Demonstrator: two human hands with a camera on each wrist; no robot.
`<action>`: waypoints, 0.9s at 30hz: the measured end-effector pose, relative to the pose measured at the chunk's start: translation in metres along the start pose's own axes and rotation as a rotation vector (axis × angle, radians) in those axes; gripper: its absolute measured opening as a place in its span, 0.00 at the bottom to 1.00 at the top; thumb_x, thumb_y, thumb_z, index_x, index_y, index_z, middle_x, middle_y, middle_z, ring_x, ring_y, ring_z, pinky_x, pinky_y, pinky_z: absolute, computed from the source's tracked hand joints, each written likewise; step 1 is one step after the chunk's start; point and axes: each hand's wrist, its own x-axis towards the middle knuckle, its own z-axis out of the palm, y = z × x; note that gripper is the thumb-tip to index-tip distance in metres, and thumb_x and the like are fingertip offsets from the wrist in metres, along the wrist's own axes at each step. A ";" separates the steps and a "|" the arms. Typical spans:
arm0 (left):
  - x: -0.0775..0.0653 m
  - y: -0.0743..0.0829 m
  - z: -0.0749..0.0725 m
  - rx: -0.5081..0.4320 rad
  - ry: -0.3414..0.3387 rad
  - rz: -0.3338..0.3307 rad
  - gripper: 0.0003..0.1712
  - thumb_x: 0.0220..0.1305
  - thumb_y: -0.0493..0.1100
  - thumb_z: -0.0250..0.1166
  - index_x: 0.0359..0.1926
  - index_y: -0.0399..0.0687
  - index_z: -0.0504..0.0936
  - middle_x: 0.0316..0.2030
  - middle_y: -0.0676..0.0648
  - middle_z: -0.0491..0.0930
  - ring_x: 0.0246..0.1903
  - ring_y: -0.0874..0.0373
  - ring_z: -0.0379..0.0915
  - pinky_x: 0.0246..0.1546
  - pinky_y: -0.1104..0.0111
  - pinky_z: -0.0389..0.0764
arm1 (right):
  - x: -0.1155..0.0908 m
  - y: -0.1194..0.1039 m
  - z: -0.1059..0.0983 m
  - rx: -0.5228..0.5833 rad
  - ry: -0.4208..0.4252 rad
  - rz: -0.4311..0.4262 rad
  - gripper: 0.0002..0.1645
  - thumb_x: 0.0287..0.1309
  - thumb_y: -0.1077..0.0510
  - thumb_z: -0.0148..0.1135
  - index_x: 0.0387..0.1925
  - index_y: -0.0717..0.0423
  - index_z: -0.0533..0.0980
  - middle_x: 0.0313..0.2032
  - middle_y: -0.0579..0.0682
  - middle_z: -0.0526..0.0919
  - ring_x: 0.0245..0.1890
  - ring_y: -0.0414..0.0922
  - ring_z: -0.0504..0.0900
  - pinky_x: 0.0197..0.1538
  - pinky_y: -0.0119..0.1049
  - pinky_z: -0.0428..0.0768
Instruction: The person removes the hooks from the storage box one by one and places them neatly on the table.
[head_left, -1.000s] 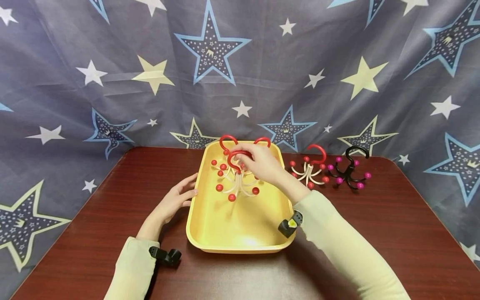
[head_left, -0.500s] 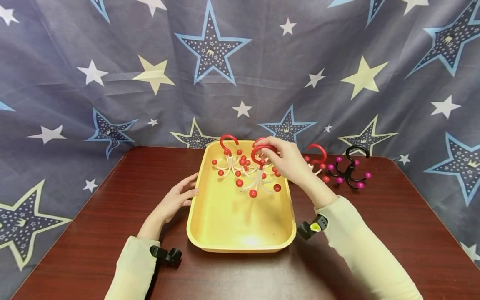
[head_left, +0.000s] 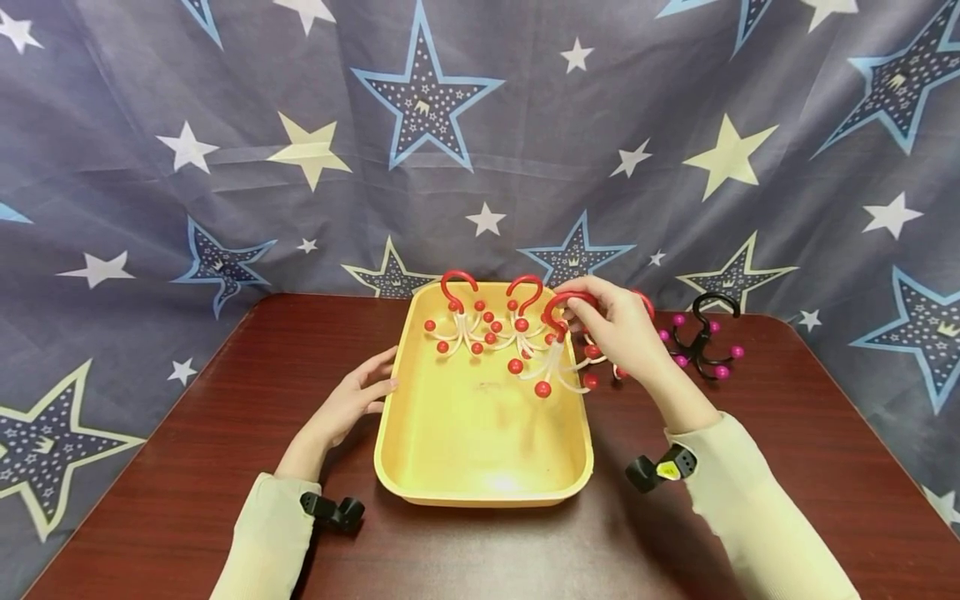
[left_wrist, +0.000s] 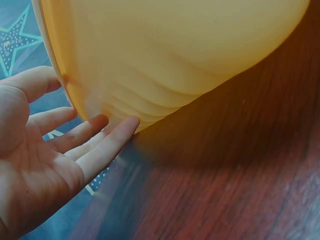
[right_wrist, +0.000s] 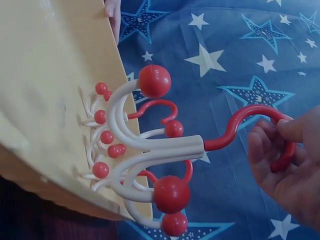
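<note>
My right hand (head_left: 622,325) pinches the red hook of a white multi-arm hanger (right_wrist: 165,145) whose arms end in red balls. This hanger hangs over the right rim of a yellow tray (head_left: 480,433), above the table. Straight fingers of my left hand (head_left: 348,404) touch the tray's left side; the left wrist view shows that hand (left_wrist: 55,145) with fingertips against the outer wall. Two like hangers stand inside the tray at its far end, one at the left (head_left: 460,321) and one at the right (head_left: 521,325).
Behind my right hand, another red-and-white hanger (head_left: 592,350) on the table is mostly hidden. Farther right stands a black hanger (head_left: 699,342) with magenta balls. A grey curtain (head_left: 300,225) with stars hangs behind the dark red wooden table (head_left: 187,467).
My right hand has carried the held hanger rightward, from over the tray's middle to its right rim. The two hangers in the tray are now uncovered. My left hand has stayed put.
</note>
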 end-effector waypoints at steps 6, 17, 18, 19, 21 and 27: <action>0.000 0.000 0.000 -0.005 -0.003 0.000 0.34 0.66 0.41 0.53 0.69 0.51 0.52 0.62 0.35 0.60 0.51 0.46 0.71 0.41 0.62 0.79 | -0.009 0.007 -0.010 0.041 0.048 0.000 0.10 0.61 0.60 0.54 0.43 0.55 0.77 0.32 0.54 0.83 0.30 0.47 0.82 0.34 0.33 0.81; -0.002 0.001 0.001 -0.006 -0.004 0.004 0.33 0.66 0.40 0.52 0.70 0.50 0.51 0.63 0.35 0.59 0.52 0.44 0.70 0.42 0.61 0.79 | -0.023 0.021 -0.031 -0.039 0.116 -0.008 0.11 0.61 0.57 0.54 0.44 0.55 0.78 0.32 0.54 0.84 0.30 0.31 0.80 0.29 0.22 0.76; -0.002 0.001 0.001 -0.005 -0.004 0.005 0.33 0.66 0.40 0.52 0.70 0.50 0.51 0.63 0.35 0.59 0.52 0.44 0.70 0.42 0.61 0.79 | -0.024 0.022 -0.032 -0.045 0.121 -0.006 0.12 0.61 0.57 0.54 0.44 0.55 0.78 0.32 0.54 0.83 0.30 0.31 0.80 0.29 0.22 0.76; -0.002 0.001 0.001 -0.005 -0.004 0.006 0.33 0.66 0.40 0.52 0.69 0.50 0.51 0.63 0.35 0.59 0.52 0.44 0.70 0.42 0.61 0.79 | -0.025 0.023 -0.034 -0.050 0.125 -0.005 0.12 0.61 0.58 0.54 0.44 0.55 0.78 0.31 0.54 0.83 0.29 0.31 0.80 0.28 0.22 0.76; -0.002 0.001 0.001 -0.005 -0.003 0.006 0.33 0.66 0.41 0.53 0.69 0.50 0.51 0.63 0.35 0.59 0.52 0.44 0.70 0.42 0.61 0.79 | -0.028 0.027 -0.037 -0.052 0.132 -0.002 0.11 0.61 0.58 0.54 0.43 0.56 0.78 0.31 0.55 0.83 0.28 0.30 0.79 0.28 0.22 0.76; -0.002 0.001 0.001 -0.009 -0.001 0.003 0.34 0.65 0.41 0.53 0.69 0.51 0.52 0.63 0.35 0.60 0.51 0.48 0.72 0.42 0.62 0.79 | -0.037 0.035 -0.044 -0.074 0.132 0.005 0.10 0.61 0.60 0.54 0.43 0.57 0.78 0.32 0.54 0.83 0.29 0.29 0.79 0.33 0.21 0.77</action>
